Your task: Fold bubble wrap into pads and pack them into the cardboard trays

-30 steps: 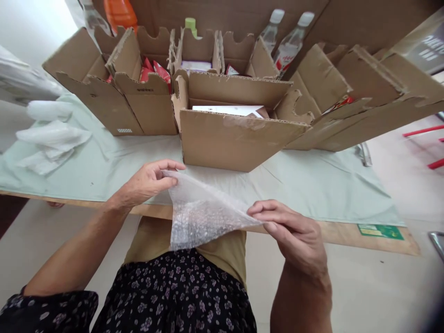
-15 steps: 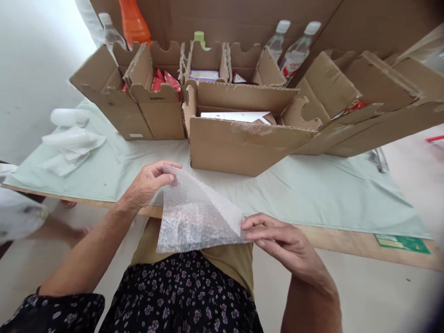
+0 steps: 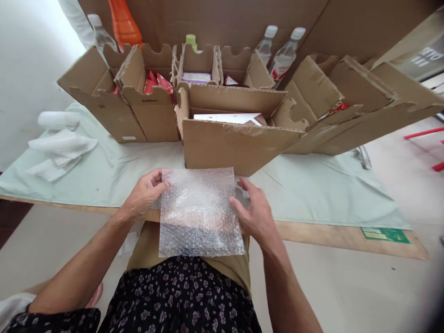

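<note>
A clear bubble wrap sheet [image 3: 201, 212] is spread in front of my waist, over the table's front edge. My left hand [image 3: 147, 190] pinches its upper left corner between thumb and fingers. At its right side my right hand [image 3: 255, 208] has thumb and fingers apart. The right thumb tip is at the sheet's edge; whether it presses on it I cannot tell. Just beyond the sheet stands an open cardboard box [image 3: 239, 147] with a white flat packet [image 3: 227, 118] inside.
More open cardboard boxes [image 3: 157, 115] line the back, some holding red packets [image 3: 157, 84]. Plastic bottles [image 3: 282, 58] and an orange bottle [image 3: 125, 23] stand behind them. White crumpled wrap [image 3: 64, 148] lies at the left on the pale green cloth [image 3: 329, 194].
The bubble wrap, earlier folded over diagonally, now lies spread out square. My right hand has moved up from its lower right corner and opened. My left hand keeps its corner.
</note>
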